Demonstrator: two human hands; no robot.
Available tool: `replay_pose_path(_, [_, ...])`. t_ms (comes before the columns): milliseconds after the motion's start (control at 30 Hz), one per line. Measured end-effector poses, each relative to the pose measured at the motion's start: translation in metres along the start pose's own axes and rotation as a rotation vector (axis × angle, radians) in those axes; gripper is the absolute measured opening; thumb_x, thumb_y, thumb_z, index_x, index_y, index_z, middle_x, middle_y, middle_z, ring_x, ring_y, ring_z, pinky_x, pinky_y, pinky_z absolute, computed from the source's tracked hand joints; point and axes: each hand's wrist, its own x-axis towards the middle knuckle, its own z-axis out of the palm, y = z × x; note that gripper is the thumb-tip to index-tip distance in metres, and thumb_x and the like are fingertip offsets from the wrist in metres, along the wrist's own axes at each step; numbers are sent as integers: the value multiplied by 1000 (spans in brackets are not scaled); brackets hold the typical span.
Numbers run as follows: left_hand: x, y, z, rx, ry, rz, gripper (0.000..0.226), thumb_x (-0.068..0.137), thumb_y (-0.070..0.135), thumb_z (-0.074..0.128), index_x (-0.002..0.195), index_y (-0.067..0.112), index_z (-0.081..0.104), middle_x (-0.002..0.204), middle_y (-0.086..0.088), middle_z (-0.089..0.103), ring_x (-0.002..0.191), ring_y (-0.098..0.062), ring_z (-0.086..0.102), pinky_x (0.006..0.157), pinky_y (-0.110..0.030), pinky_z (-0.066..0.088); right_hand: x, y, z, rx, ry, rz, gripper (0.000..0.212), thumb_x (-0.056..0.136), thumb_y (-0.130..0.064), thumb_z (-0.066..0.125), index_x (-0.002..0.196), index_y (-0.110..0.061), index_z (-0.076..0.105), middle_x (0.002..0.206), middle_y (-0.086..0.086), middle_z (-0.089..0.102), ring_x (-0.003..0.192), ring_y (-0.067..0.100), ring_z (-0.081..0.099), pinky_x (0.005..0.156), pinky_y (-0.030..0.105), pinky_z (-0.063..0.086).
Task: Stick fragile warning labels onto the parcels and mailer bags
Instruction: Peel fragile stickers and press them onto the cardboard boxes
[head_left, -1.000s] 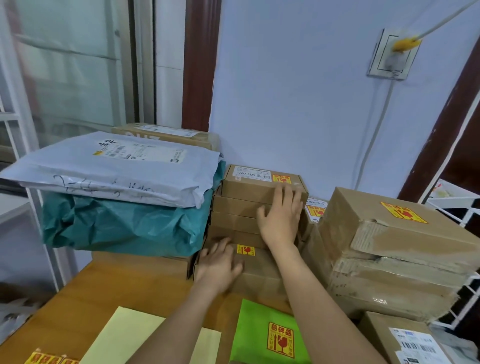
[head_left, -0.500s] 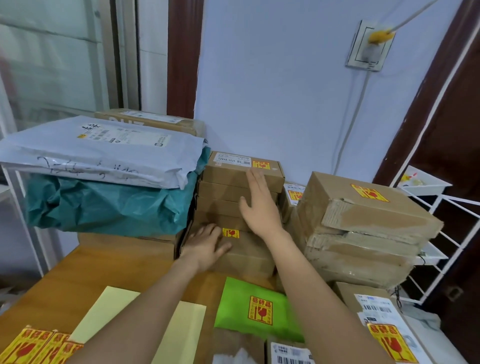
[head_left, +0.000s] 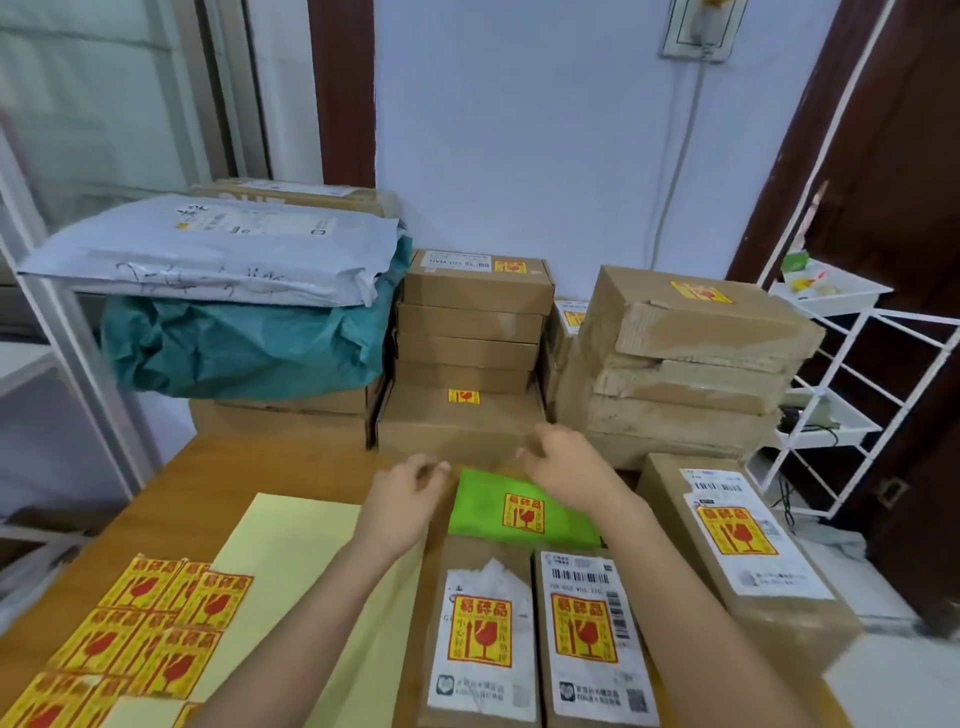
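Brown cardboard box stack (head_left: 470, 332) at the table's back sits labelled and released — both hands have drawn off it; left hand (head_left: 408, 491) and right hand (head_left: 563, 460) hover loosely curled, empty, above the green mailer bag (head_left: 483, 506).

Along the table's (head_left: 234, 467) far edge: mailer bags (head_left: 218, 291) stacked at left, box stack (head_left: 470, 322) at centre, taped parcels (head_left: 691, 364) at right. Loose labels (head_left: 140, 629) at near left corner, backing sheet (head_left: 291, 561) beside them. Two labelled parcels (head_left: 535, 634) at near edge, flat mailer (head_left: 519, 509) behind.
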Motion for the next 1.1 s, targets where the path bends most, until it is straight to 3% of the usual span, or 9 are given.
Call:
replay_pose_path(133, [-17, 4, 6, -28, -136, -71, 33, 99, 37, 45, 114, 14, 63, 108, -4, 67, 96, -18, 58, 70, -22, 34, -27, 19, 16, 18, -121, 208, 24, 97, -25, 43, 106, -5, 54, 106, 14, 61, 97, 30, 60, 73, 30, 43])
replay_pose_path(233, [-20, 6, 10, -80, -227, -137, 39, 98, 41, 43, 121, 15, 62, 119, -2, 64, 106, -18, 56, 82, -24, 39, -39, 28, 24, 28, -145, 293, 17, 98, -25, 41, 102, -11, 50, 96, 5, 59, 87, 21, 60, 67, 28, 44])
replay_pose_path(333, [-18, 8, 11, -190, -273, -203, 42, 97, 44, 44, 123, 16, 61, 126, -1, 61, 115, -19, 54, 95, -29, 41, -42, 36, 29, 10, -125, 348, 23, 97, -27, 42, 110, -11, 52, 101, 5, 62, 90, 20, 62, 67, 29, 47])
replay_pose_path(467, [-20, 15, 12, -249, -302, -239, 40, 97, 43, 45, 122, 16, 62, 121, 2, 60, 110, -17, 53, 86, -27, 40, -42, 41, 33, 57, -157, 331, 28, 97, -29, 40, 111, -8, 53, 94, 5, 60, 85, 20, 62, 65, 29, 45])
replay_pose_path(633, [-25, 20, 15, -337, -255, -251, 29, 98, 34, 47, 106, 14, 66, 94, 7, 61, 85, -8, 53, 67, -15, 38, -46, 45, 37, 145, -128, 301, 29, 98, -29, 41, 116, -9, 53, 90, 2, 61, 74, 13, 60, 56, 23, 45])
replay_pose_path(733, [-26, 17, 16, -378, -222, -252, 26, 97, 30, 50, 96, 11, 66, 89, 2, 63, 87, -16, 57, 72, -26, 41, -49, 46, 39, 191, -59, 273, 30, 98, -26, 43, 122, -10, 54, 101, 5, 59, 76, 12, 61, 58, 21, 45])
replay_pose_path(833, [-27, 13, 16, -386, -137, -240, 11, 96, 19, 54, 96, 15, 65, 99, 0, 64, 99, -19, 57, 80, -28, 44, -48, 49, 42, 191, 44, 231, 32, 97, -22, 46, 121, -8, 60, 121, 10, 54, 97, 19, 58, 77, 23, 43])
replay_pose_path(900, [-26, 11, 15, -414, -76, -244, 9, 94, 13, 57, 97, 16, 65, 105, -3, 64, 104, -20, 57, 89, -30, 44, -48, 49, 42, 219, 110, 200, 28, 95, -17, 48, 115, -7, 64, 124, 10, 53, 107, 21, 53, 84, 21, 38])
replay_pose_path(1100, [-28, 12, 8, -564, 85, -247, 20, 90, 3, 59, 95, 22, 66, 112, -6, 63, 111, -23, 56, 98, -38, 46, -51, 39, 38, 335, 279, 94, 26, 94, -10, 51, 116, -7, 65, 116, 5, 55, 92, 10, 53, 71, 10, 38])
